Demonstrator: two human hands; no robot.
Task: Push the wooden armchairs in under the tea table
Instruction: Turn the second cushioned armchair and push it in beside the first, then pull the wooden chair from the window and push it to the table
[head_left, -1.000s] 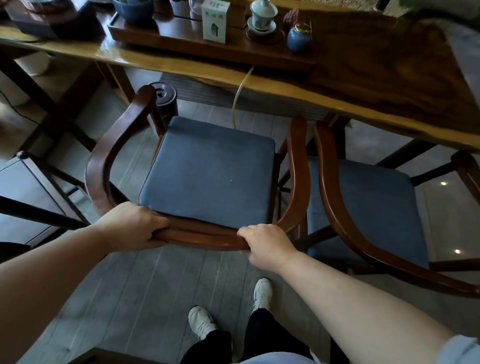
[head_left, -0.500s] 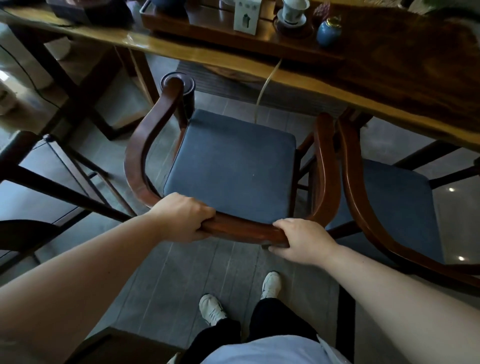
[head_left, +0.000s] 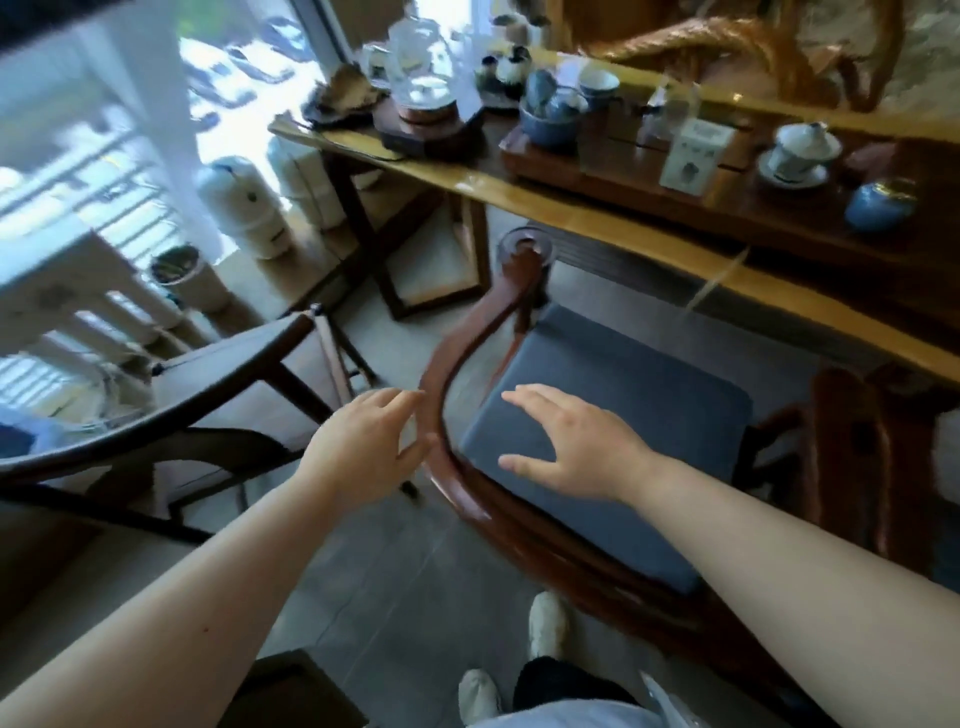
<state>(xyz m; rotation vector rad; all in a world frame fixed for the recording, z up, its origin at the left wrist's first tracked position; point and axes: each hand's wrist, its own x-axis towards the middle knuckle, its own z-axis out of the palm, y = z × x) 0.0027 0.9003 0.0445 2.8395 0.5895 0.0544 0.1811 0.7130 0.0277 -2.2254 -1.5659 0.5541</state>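
Note:
A reddish wooden armchair (head_left: 470, 343) with a blue seat cushion (head_left: 613, 415) stands with its front tucked under the long tea table (head_left: 613, 228). My left hand (head_left: 363, 447) hovers just left of the chair's curved rail, fingers spread, holding nothing. My right hand (head_left: 576, 447) floats above the cushion, fingers apart, also free of the rail. A second armchair (head_left: 852, 457) shows partly at the right, close beside the first. A darker chair (head_left: 171, 415) stands to the left, away from the table.
The table carries a tea tray (head_left: 571, 166), cups, a white box (head_left: 693, 156), a blue jar (head_left: 878, 205) and a glass kettle (head_left: 423, 78). White appliances (head_left: 244, 208) and a bin stand by the bright window at left. My feet (head_left: 545, 629) are on grey floor tiles.
Both hands have let go of the armchair's back rail and now hover open. My view has swung left and up, showing the window and the dark chair.

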